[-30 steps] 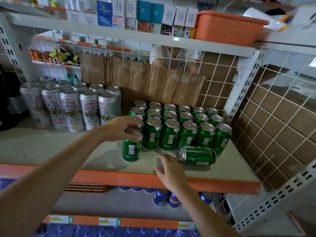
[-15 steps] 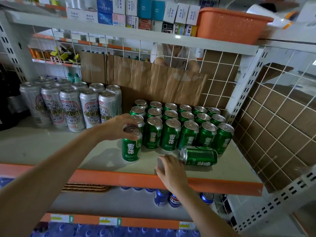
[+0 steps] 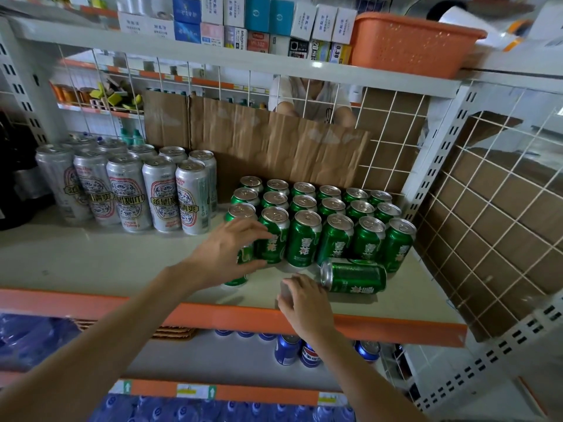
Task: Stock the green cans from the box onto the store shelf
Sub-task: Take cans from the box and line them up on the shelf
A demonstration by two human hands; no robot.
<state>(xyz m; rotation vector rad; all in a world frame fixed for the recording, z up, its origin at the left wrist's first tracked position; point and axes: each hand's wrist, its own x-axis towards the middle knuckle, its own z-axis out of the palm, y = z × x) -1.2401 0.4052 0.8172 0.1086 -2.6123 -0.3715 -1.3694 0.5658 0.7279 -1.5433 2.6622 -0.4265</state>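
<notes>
Green can (image 3: 243,257) upright just left of frame centre on the pale shelf (image 3: 106,257), in front of the leftmost column of the stocked green block (image 3: 335,239), seemingly first of a new front row. Left hand (image 3: 225,254) wrapped round its side, grip holding the body between thumb below and fingers above, can top hidden, lower rim visible under the palm. Slide rather than lift: ease the can straight back until touching the can behind, in line with the left column, label facing out like the rest. Hold it vertical during the push and avoid jolting the tightly packed rows beyond. Release only once seated square, then spread the grip wide and withdraw straight toward the orange shelf edge (image 3: 91,303). Second green can (image 3: 353,277) lying on its side right of centre, just in front of the block, silver end toward the right hand (image 3: 304,300). Right hand resting at the shelf's front edge just beside that end, fingers curled down; grip state impossible to tell, something greyish under the fingertips too unclear to name. Probable next step: stand the lying can upright in the new row; guard against rolling off the front. Tall silver cans (image 3: 158,193) at left: leave untouched. Box not in view.
</notes>
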